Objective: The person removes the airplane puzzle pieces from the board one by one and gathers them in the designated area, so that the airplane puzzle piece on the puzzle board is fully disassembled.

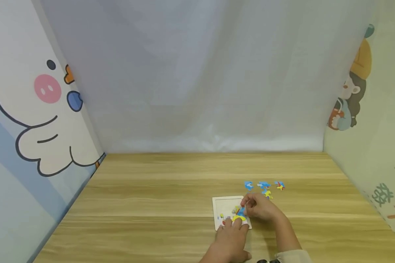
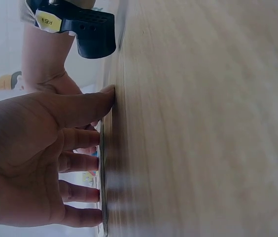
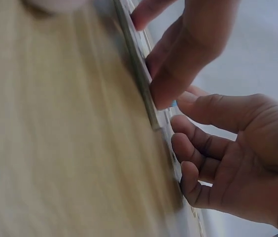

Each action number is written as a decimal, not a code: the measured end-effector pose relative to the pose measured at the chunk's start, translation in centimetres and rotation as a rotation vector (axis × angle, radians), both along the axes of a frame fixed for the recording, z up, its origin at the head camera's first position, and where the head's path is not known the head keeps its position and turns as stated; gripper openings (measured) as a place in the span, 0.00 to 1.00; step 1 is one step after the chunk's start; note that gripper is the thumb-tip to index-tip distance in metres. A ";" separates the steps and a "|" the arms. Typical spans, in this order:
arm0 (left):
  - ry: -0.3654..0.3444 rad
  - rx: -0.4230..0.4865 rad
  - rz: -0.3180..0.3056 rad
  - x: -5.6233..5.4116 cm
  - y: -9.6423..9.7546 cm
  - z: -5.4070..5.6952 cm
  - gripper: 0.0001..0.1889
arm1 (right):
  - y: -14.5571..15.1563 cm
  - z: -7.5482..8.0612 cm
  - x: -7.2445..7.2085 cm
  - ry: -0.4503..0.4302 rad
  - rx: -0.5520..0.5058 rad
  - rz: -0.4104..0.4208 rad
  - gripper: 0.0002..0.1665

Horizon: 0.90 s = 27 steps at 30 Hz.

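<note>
A square jigsaw puzzle board [image 1: 228,197] with a pale raised border lies on the table, several coloured pieces fitted in its lower right part. My left hand [image 1: 231,239] rests on the board's near side, fingers extended. In the left wrist view, the left hand [image 2: 35,158] has its fingertips on the board's edge and its thumb near the tabletop. My right hand [image 1: 260,207] is over the board's right side, thumb and index finger pinching a blue puzzle piece [image 1: 245,211]. In the right wrist view, the right hand [image 3: 247,143] hides most of that piece.
Several loose puzzle pieces [image 1: 263,185] in blue, yellow and red lie beyond the board to the right. The wooden table [image 1: 145,208] meets a grey curtain [image 1: 191,80] at the back. Cartoon-printed walls stand at left and right.
</note>
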<state>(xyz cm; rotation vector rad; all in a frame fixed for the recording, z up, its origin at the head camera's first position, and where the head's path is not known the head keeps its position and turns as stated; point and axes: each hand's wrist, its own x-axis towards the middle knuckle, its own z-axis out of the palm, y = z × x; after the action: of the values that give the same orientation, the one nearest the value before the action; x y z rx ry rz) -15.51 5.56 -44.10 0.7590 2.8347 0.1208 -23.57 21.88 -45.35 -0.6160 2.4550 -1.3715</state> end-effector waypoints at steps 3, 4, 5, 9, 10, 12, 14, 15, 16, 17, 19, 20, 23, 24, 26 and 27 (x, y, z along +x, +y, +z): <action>-0.003 -0.002 0.004 0.0 0.1 0.0 0.35 | -0.2 0.0 0.0 0.025 0.006 -0.017 0.11; -0.002 -0.002 0.006 0.0 0.1 0.0 0.35 | -0.2 0.0 0.0 0.034 0.008 -0.022 0.10; -0.003 -0.003 0.007 -0.1 0.1 0.0 0.35 | -0.3 0.0 -0.1 0.042 0.008 -0.025 0.10; -0.006 -0.007 0.013 -0.1 0.1 0.1 0.36 | -0.5 -0.3 -0.3 0.052 -0.004 -0.022 0.09; -0.004 -0.007 0.014 -0.1 0.1 0.1 0.36 | -0.6 -0.3 -0.3 0.052 -0.007 -0.019 0.08; 0.001 -0.005 0.015 0.0 0.1 0.1 0.37 | -0.6 -0.3 -0.3 0.049 -0.024 -0.016 0.08; 0.005 -0.004 0.011 0.0 0.1 0.1 0.37 | -0.6 -0.2 -0.2 0.038 -0.044 -0.028 0.07; 0.007 -0.003 0.009 0.0 0.1 0.0 0.37 | -0.6 0.0 -0.2 0.034 -0.055 -0.035 0.07; 0.007 -0.002 0.008 0.0 0.1 0.0 0.37 | -0.6 0.1 -0.1 0.031 -0.062 -0.048 0.06; 0.002 0.000 0.008 -0.1 0.1 -0.1 0.37 | -0.6 0.3 0.0 0.027 -0.072 -0.060 0.06; -0.014 0.002 0.010 -0.1 0.2 -0.1 0.37 | -0.6 0.6 0.0 0.024 -0.088 -0.074 0.05; -0.023 0.004 0.013 -0.1 0.2 -0.1 0.37 | -0.6 0.7 0.0 0.028 -0.093 -0.076 0.04; -0.048 0.007 0.021 -0.2 0.2 -0.1 0.37 | -0.5 0.7 -0.1 0.039 -0.112 -0.068 0.04; -0.052 0.006 0.022 -0.2 0.2 -0.1 0.37 | -0.5 0.7 -0.2 0.045 -0.120 -0.062 0.04; -0.054 0.005 0.024 -0.3 0.2 -0.1 0.37 | -0.5 0.5 -0.4 0.054 -0.125 -0.060 0.05; -0.052 0.003 0.022 -0.3 0.2 -0.1 0.37 | -0.5 0.5 -0.4 0.059 -0.126 -0.060 0.05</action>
<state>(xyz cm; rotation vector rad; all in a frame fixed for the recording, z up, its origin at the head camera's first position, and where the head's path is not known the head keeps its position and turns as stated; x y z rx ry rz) -15.79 5.74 -44.20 0.7145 2.7954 0.1464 -23.96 21.37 -44.89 -0.6233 2.4655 -1.5628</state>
